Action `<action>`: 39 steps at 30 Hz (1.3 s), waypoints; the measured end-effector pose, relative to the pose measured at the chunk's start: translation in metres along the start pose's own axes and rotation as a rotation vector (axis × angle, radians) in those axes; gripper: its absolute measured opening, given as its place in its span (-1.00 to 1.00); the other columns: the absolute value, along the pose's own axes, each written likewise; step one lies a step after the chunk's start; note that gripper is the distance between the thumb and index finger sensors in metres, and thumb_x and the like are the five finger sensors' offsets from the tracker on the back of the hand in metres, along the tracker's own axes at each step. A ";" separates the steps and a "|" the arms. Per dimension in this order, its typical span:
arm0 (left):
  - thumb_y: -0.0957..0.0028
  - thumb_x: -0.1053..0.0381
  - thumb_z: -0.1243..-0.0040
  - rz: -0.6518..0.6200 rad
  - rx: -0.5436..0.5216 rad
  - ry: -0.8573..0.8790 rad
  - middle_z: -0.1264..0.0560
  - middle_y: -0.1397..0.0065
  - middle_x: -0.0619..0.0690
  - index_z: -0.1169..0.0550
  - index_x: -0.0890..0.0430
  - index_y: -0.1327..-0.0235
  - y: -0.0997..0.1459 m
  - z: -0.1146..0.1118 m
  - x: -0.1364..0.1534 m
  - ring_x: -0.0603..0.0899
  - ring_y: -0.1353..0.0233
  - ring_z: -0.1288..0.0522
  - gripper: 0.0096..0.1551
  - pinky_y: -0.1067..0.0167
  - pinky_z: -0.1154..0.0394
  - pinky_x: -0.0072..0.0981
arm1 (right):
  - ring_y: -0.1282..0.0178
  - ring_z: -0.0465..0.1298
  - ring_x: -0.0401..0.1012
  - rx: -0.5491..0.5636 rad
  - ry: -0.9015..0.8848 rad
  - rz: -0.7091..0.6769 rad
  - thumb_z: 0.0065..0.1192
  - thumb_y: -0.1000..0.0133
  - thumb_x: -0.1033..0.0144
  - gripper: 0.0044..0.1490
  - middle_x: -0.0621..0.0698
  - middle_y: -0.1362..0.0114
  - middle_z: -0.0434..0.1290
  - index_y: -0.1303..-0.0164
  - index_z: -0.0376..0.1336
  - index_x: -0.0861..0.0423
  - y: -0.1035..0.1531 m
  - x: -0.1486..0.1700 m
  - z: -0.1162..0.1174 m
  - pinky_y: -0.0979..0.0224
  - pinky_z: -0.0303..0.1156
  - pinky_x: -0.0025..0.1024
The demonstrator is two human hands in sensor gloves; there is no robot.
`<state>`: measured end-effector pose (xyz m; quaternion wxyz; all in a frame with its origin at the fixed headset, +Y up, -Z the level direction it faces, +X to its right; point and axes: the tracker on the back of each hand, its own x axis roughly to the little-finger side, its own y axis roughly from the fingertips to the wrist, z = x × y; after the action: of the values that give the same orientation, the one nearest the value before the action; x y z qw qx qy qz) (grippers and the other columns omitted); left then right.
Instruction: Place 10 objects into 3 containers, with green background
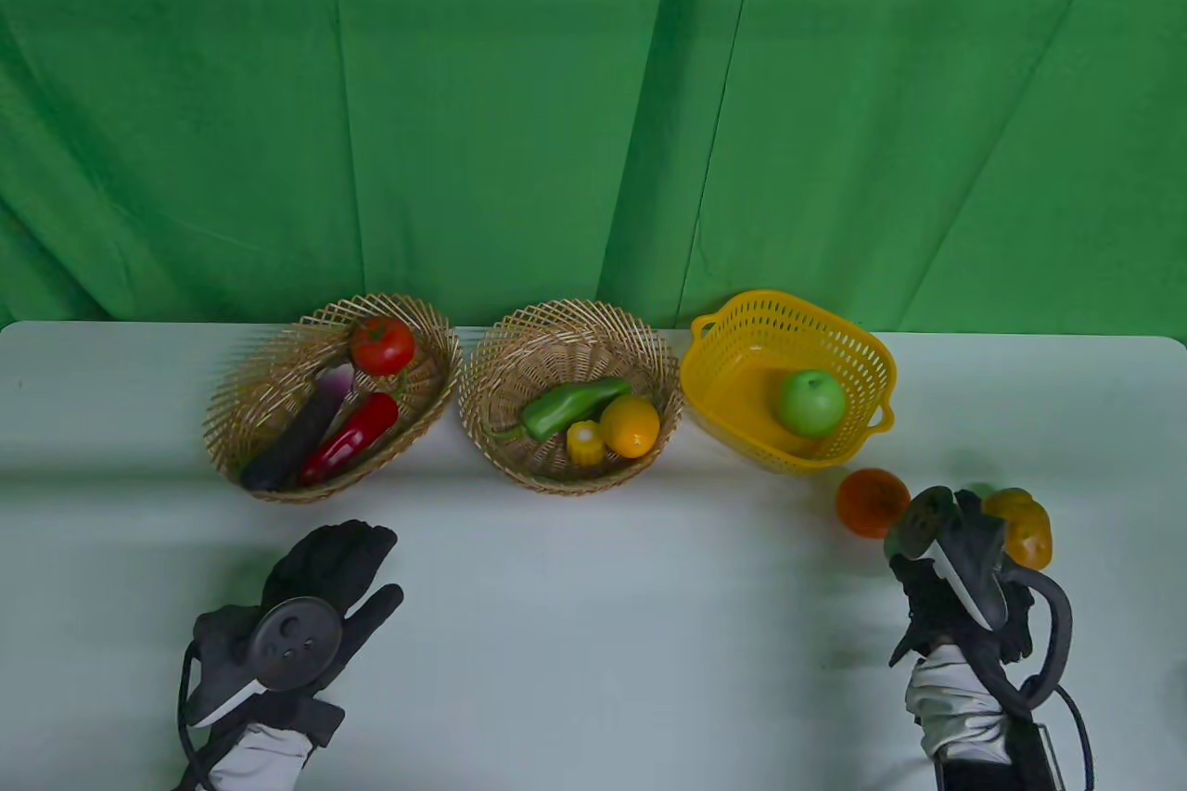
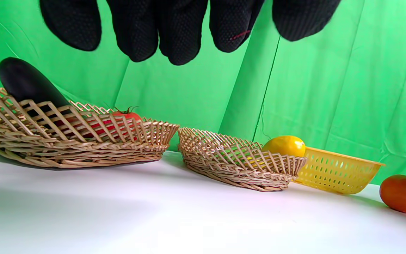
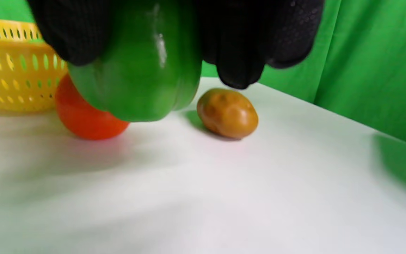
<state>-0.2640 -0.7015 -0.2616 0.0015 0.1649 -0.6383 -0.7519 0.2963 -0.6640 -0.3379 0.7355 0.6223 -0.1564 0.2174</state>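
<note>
My right hand (image 1: 960, 522) grips a green bell pepper (image 3: 143, 67) just above the table; only a sliver of the pepper (image 1: 979, 491) shows in the table view. An orange fruit (image 1: 872, 503) and a brown potato (image 1: 1022, 528) lie on the table beside that hand. The yellow plastic basket (image 1: 742, 337) holds a green apple (image 1: 811, 402). My left hand (image 1: 329, 582) is open and empty, lying flat in front of the left wicker basket (image 1: 232, 401); its fingers (image 2: 182, 31) hang free.
The left wicker basket holds a tomato (image 1: 381, 344), an eggplant (image 1: 297, 439) and a red pepper (image 1: 352, 443). The middle wicker basket (image 1: 575, 318) holds a long green pepper (image 1: 566, 406), a lemon (image 1: 631, 426) and a corn piece (image 1: 585, 443). A green curtain (image 1: 593, 86) hangs behind.
</note>
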 end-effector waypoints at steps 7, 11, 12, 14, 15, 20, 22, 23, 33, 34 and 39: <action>-0.20 -0.34 0.03 0.003 -0.003 0.003 -0.37 -0.68 0.13 -0.31 -0.13 -0.67 0.000 0.000 0.001 0.36 -0.64 -0.33 -0.25 -0.36 -0.32 0.39 | -0.38 0.46 0.19 0.122 -0.028 -0.054 0.27 -0.13 -0.13 0.24 0.35 -0.64 0.24 -0.78 -0.30 0.11 0.004 -0.021 -0.031 -0.43 0.38 0.09; -0.20 -0.34 0.02 0.006 -0.002 0.003 -0.37 -0.68 0.14 -0.31 -0.13 -0.67 0.001 0.000 0.002 0.36 -0.64 -0.33 -0.25 -0.36 -0.32 0.39 | -0.38 0.45 0.19 0.179 -0.048 -0.087 0.26 -0.13 -0.13 0.25 0.34 -0.64 0.24 -0.78 -0.30 0.11 0.003 -0.040 -0.042 -0.43 0.38 0.10; -0.20 -0.34 0.02 0.008 -0.003 0.004 -0.37 -0.68 0.13 -0.31 -0.13 -0.67 0.001 0.000 0.002 0.36 -0.64 -0.34 -0.25 -0.36 -0.32 0.39 | -0.38 0.45 0.19 0.189 -0.048 -0.094 0.26 -0.13 -0.13 0.24 0.34 -0.64 0.24 -0.78 -0.30 0.10 0.003 -0.044 -0.044 -0.43 0.38 0.10; -0.20 -0.34 0.02 0.011 -0.004 0.007 -0.37 -0.68 0.14 -0.31 -0.13 -0.67 0.001 0.001 0.002 0.36 -0.64 -0.33 -0.25 -0.36 -0.32 0.39 | -0.39 0.45 0.19 0.204 -0.056 -0.101 0.26 -0.13 -0.14 0.24 0.34 -0.64 0.23 -0.77 -0.30 0.10 0.001 -0.054 -0.046 -0.43 0.38 0.10; -0.20 -0.34 0.02 0.011 -0.006 0.009 -0.37 -0.68 0.13 -0.31 -0.13 -0.67 0.001 0.001 0.003 0.36 -0.64 -0.34 -0.25 -0.36 -0.33 0.39 | -0.39 0.45 0.19 0.209 -0.064 -0.109 0.25 -0.13 -0.14 0.24 0.34 -0.64 0.23 -0.77 -0.30 0.10 0.000 -0.061 -0.047 -0.43 0.37 0.10; -0.20 -0.34 0.02 0.016 -0.011 0.013 -0.37 -0.68 0.14 -0.31 -0.13 -0.67 0.001 0.002 0.005 0.36 -0.64 -0.33 -0.25 -0.36 -0.32 0.39 | -0.42 0.43 0.20 0.222 -0.092 -0.127 0.24 -0.13 -0.14 0.24 0.32 -0.65 0.22 -0.77 -0.31 0.09 -0.008 -0.084 -0.046 -0.45 0.36 0.12; -0.20 -0.34 0.02 0.020 -0.011 0.013 -0.37 -0.68 0.13 -0.31 -0.13 -0.67 0.001 0.002 0.006 0.36 -0.64 -0.33 -0.25 -0.36 -0.33 0.39 | -0.43 0.42 0.20 0.222 -0.089 -0.131 0.24 -0.13 -0.15 0.24 0.31 -0.66 0.21 -0.77 -0.31 0.09 -0.012 -0.092 -0.044 -0.46 0.35 0.12; -0.20 -0.34 0.02 0.022 -0.011 0.013 -0.37 -0.68 0.13 -0.31 -0.13 -0.67 0.001 0.002 0.006 0.36 -0.64 -0.34 -0.25 -0.36 -0.32 0.39 | -0.44 0.42 0.20 0.223 -0.091 -0.132 0.24 -0.13 -0.15 0.23 0.31 -0.66 0.21 -0.77 -0.31 0.08 -0.015 -0.098 -0.042 -0.46 0.34 0.13; -0.20 -0.34 0.03 0.044 -0.002 0.018 -0.36 -0.69 0.14 -0.31 -0.13 -0.68 0.002 0.001 0.012 0.36 -0.64 -0.33 -0.25 -0.36 -0.32 0.39 | -0.48 0.39 0.19 0.197 -0.086 -0.148 0.21 -0.12 -0.17 0.22 0.26 -0.68 0.21 -0.77 -0.31 0.05 -0.032 -0.122 -0.026 -0.50 0.32 0.14; -0.20 -0.34 0.02 0.045 0.000 0.017 -0.37 -0.68 0.14 -0.31 -0.13 -0.67 0.002 0.000 0.012 0.36 -0.64 -0.33 -0.25 -0.36 -0.32 0.39 | -0.47 0.39 0.19 0.195 -0.089 -0.151 0.21 -0.11 -0.17 0.22 0.26 -0.68 0.21 -0.77 -0.31 0.05 -0.034 -0.123 -0.024 -0.50 0.32 0.15; -0.20 -0.34 0.03 0.048 0.009 0.011 -0.36 -0.68 0.14 -0.31 -0.13 -0.68 0.002 0.000 0.011 0.36 -0.64 -0.33 -0.25 -0.36 -0.32 0.39 | -0.51 0.37 0.19 0.190 -0.102 -0.147 0.16 -0.12 -0.20 0.20 0.23 -0.71 0.18 -0.76 -0.32 0.02 -0.039 -0.120 -0.019 -0.51 0.31 0.16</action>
<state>-0.2745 -0.7042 -0.2624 0.0223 0.1537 -0.6454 -0.7479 0.2127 -0.6652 -0.4349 0.6782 0.7093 -0.1264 0.1448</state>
